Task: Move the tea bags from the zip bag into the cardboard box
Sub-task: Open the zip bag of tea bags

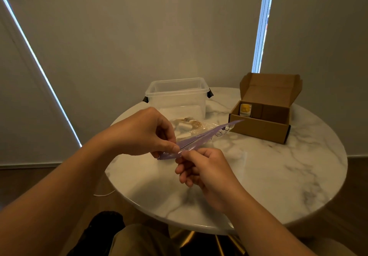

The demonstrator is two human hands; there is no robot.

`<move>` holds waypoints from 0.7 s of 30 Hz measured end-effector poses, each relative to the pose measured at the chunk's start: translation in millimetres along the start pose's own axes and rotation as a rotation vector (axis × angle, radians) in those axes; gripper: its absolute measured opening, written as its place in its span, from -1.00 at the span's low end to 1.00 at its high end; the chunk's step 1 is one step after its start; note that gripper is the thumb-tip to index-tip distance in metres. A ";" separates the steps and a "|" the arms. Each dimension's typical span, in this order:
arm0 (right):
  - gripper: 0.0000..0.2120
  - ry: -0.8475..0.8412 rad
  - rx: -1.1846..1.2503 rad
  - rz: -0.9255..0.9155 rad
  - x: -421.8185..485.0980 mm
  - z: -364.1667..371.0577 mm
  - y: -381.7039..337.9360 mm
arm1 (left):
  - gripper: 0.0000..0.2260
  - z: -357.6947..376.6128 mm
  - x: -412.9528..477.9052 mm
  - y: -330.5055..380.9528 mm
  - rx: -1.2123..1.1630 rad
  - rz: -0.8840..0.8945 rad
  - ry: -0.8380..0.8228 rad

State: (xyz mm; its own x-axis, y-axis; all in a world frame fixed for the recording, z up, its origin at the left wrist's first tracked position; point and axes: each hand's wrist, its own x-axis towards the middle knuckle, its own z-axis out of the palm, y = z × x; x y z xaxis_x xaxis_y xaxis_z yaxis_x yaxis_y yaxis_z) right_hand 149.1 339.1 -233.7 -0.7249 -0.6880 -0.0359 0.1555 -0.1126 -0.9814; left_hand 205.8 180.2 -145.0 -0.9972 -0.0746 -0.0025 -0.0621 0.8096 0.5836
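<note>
I hold the zip bag [201, 138] just above the table [278, 176] with both hands. My left hand [143, 132] pinches 1 lip of its purple zip strip between thumb and forefinger. My right hand [207, 170] pinches the other lip, with the rest of its fingers curled under. A thin dark gap shows between the 2 lips. The strip's long axis runs from the near-left end at my fingers to a far-right tip that points at the near-left corner of the cardboard box [258, 130]. The bag's clear body trails toward the table's far edge, and the pale tea bags [187, 127] lie inside it. Beyond them, at the far edge, stands a clear plastic tub [177, 94] with black clips. The box sits toward the far-right edge with its lid standing up, and 1 yellow-and-white tea bag [245, 110] leans in its left end. The table is round with a white marble top veined in grey, on a gold base. Behind it hang beige blinds, with 2 bright strips of daylight [260, 26] at their edges, and the floor is dark wood. There is a dark scribble on the bag near its tip, but I cannot read it.
</note>
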 end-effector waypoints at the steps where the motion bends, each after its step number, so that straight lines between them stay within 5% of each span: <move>1: -0.75 0.001 0.007 0.009 0.5 -0.2 -1.1 | -0.90 0.6 0.3 0.6 0.012 -0.003 -0.006; 10: -0.82 0.034 -0.009 0.013 3.1 -1.4 -4.1 | -0.91 11.9 6.0 8.1 0.324 0.085 0.057; 21: -0.81 0.111 -0.054 0.058 3.1 0.0 2.2 | -0.90 18.2 2.6 7.5 0.338 0.136 0.135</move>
State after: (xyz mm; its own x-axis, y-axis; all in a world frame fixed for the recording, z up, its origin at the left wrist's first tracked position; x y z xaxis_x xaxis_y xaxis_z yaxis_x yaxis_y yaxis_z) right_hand 147.2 336.7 -236.0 -0.7858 -0.6085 -0.1105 0.1651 -0.0342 -0.9857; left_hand 201.9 196.7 -155.5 -0.9843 -0.0108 0.1762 0.0379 0.9620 0.2705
